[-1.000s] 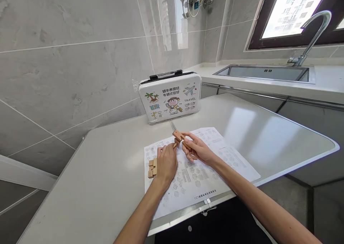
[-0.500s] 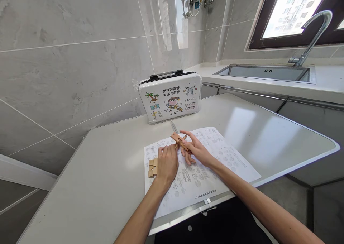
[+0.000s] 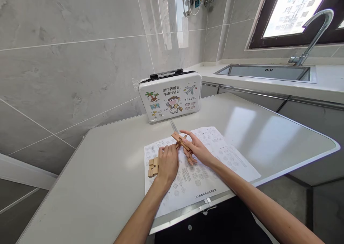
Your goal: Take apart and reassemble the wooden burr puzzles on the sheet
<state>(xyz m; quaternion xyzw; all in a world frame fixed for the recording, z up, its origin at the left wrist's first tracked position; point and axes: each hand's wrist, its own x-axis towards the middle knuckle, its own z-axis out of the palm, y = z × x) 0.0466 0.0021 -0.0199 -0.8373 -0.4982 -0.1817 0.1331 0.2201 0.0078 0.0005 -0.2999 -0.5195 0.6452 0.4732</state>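
Observation:
My right hand pinches crossed notched wooden puzzle pieces between thumb and fingers, its index finger stretched out above them. A slot shows in the upper piece, which slants up to the left. My left hand is closed at the lower left end of the crossed pieces, gripping a part that its fingers largely hide. Beside my left wrist, several more notched wooden blocks lie together on a printed sheet. Small line drawings of puzzle shapes cover the sheet beneath both hands.
A white cartoon-printed case with a black handle stands at the back of the folding table, against the tiled wall. Behind, to the right, are a counter with a sink and a tall faucet below a window.
The crossed wooden pieces have shifted very slightly to the right. Lower fingers of my right hand have moved a little; my left hand stays almost where it was.

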